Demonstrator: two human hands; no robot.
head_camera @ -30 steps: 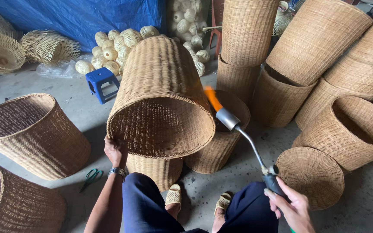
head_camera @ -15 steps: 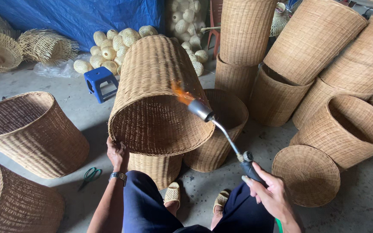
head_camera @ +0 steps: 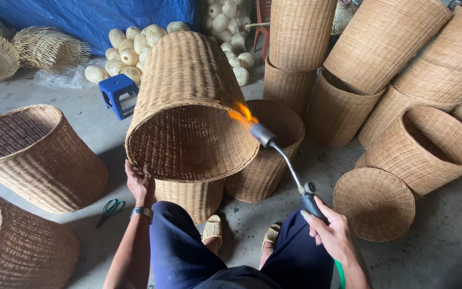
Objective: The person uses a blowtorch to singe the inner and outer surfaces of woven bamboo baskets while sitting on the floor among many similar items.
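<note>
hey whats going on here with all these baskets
A seated person is running a lit torch over a big woven basket. The left hand steadies the basket's rim, with the basket tipped on its side over a smaller basket. The right hand grips the torch handle, and the flame licks the basket's rim. More baskets stand around, and scissors lie on the floor.

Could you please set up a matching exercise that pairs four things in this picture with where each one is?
Things:
1. torch
2. scissors
3. stool
4. tilted basket

Places:
A. on the floor by the left wrist
B. in the right hand
C. in front of the pale woven balls
D. rim held by the left hand

Pairs: 1-B, 2-A, 3-C, 4-D
</note>
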